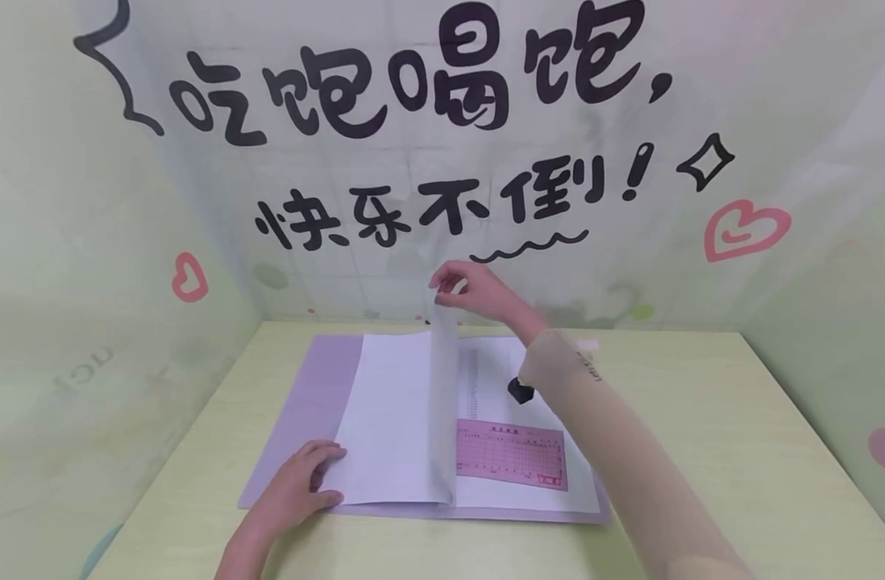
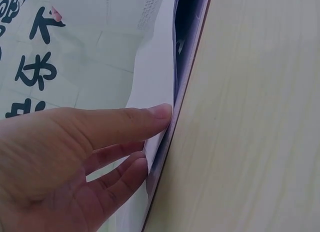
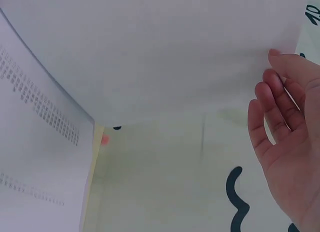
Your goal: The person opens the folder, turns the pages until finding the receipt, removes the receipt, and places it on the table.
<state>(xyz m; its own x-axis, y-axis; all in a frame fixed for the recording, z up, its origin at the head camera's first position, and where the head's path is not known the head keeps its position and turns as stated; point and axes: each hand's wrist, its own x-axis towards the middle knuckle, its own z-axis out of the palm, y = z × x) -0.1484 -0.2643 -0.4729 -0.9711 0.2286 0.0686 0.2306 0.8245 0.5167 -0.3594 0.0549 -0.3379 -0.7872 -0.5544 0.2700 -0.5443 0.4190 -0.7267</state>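
Note:
An open booklet with white pages lies on a purple cover (image 1: 297,403). My right hand (image 1: 479,290) pinches the top of a white page (image 1: 443,403) that stands upright at the middle. In the right wrist view, thumb and forefinger meet at the edge of the raised sheet (image 3: 150,52), the other fingers loosely bent. My left hand (image 1: 297,483) rests at the lower left corner of the left page (image 1: 395,419). Its thumb (image 2: 157,113) lies along the paper's edge in the left wrist view. A pink printed form (image 1: 511,455) lies on the right page, partly behind the raised sheet.
The booklet lies on a pale wood table (image 1: 704,419). Behind it rises a light wall covering (image 1: 384,177) with large black characters and hearts. A small black object (image 1: 520,391) shows beside the right sleeve (image 1: 617,451), which crosses over the right page.

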